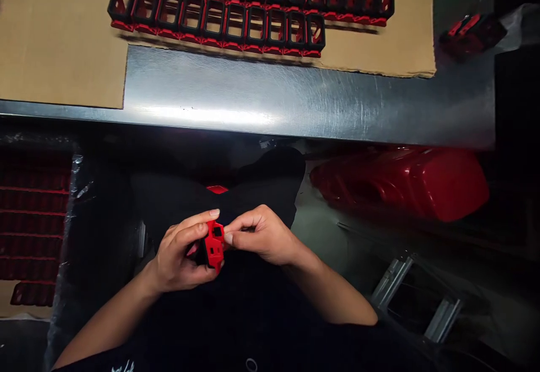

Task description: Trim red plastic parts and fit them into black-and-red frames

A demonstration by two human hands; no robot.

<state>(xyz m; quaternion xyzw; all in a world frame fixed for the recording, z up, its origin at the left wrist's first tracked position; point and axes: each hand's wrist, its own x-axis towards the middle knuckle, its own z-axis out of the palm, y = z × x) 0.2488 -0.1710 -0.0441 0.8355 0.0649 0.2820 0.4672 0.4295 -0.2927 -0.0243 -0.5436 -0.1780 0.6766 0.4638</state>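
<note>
Over my lap, my left hand [179,256] grips a small red and black plastic part [213,246], fingers wrapped round it. My right hand [264,237] is closed in a pinch, its thumb and forefinger pressing on the part's right side. Another red piece [217,189] peeks out just above the hands on dark cloth. Two rows of the same black and red parts [236,17] stand lined up on cardboard [59,34] on the steel table [270,102] ahead.
A red plastic bin [417,183] lies under the table at right. A plastic-lined box of stacked red parts [34,220] sits at left. One loose part [470,31] rests at the far right. Metal profile pieces [422,299] lie at lower right.
</note>
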